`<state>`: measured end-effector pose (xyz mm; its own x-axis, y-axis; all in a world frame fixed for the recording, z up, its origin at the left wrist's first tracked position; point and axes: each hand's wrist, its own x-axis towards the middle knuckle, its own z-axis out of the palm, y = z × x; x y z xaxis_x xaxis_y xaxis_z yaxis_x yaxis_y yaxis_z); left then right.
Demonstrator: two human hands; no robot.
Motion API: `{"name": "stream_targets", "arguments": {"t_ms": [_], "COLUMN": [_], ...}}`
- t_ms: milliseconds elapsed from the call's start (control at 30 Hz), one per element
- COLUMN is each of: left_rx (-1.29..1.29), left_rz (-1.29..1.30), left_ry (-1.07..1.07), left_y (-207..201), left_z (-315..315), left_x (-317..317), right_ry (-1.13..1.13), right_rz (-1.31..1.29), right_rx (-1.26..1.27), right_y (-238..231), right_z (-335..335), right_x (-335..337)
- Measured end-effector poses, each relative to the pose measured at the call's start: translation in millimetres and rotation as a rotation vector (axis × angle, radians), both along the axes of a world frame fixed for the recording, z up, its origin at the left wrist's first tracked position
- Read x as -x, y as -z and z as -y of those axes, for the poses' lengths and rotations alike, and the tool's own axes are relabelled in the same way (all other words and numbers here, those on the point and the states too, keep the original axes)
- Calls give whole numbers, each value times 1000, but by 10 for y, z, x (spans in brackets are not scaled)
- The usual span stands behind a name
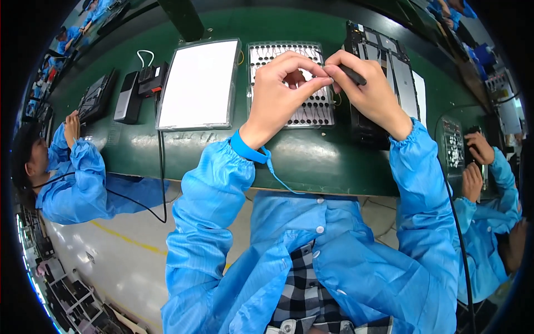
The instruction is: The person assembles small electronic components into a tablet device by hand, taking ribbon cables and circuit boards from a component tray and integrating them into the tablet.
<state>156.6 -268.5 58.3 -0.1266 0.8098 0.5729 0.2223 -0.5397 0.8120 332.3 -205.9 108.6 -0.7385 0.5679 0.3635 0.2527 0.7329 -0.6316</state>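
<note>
My left hand (275,92) is raised over a clear tray (285,43), thumb and forefinger pinched on something too small to make out. Close against those fingertips, my right hand (372,92) grips a black pen-shaped tool (354,75), whose tip is hidden behind the fingers. Rows of small round black parts with thin wires (311,109) fill the tray. To the right, partly under my right hand, lies an opened dark device (401,78) with grey panels. A blue wrist strap (245,149) circles my left wrist, its cord hanging down.
A flat clear case with a white sheet (197,83) lies left of the tray. Beyond it are a black and grey box (128,97) and a small black device (151,80) with a cable. Co-workers sit on both sides; the green table's front edge (334,189) is before me.
</note>
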Motion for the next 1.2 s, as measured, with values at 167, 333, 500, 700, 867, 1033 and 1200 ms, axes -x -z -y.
{"name": "stream_targets", "arguments": {"t_ms": [167,333,500,700,867,1033,1200], "left_rx": [-42,-4,159,89,91,14,-197], "left_rz": [-50,-607,-378,-255,-148,-73,-490], "left_ry": [18,-201,-106,-17,204,337,45], "left_y": [2,134,-171,-745,-1005,-890,-776], "left_z": [-5,-55,2,-53,-555,-1283,-1412], "left_x": [6,264,-9,-717,-1063,-1515,-1500], "right_ry": [106,218,277,348,264,91,172], "right_rz": [15,-34,-70,-181,-538,-835,-720], "right_rx": [-158,-269,-431,-305,265,642,584], "right_y": [51,-14,-61,-294,-363,-190,-19], "right_z": [-8,4,99,145,-229,-753,-1035], "right_x": [13,-97,-326,-748,-1304,-1587,-1663]}}
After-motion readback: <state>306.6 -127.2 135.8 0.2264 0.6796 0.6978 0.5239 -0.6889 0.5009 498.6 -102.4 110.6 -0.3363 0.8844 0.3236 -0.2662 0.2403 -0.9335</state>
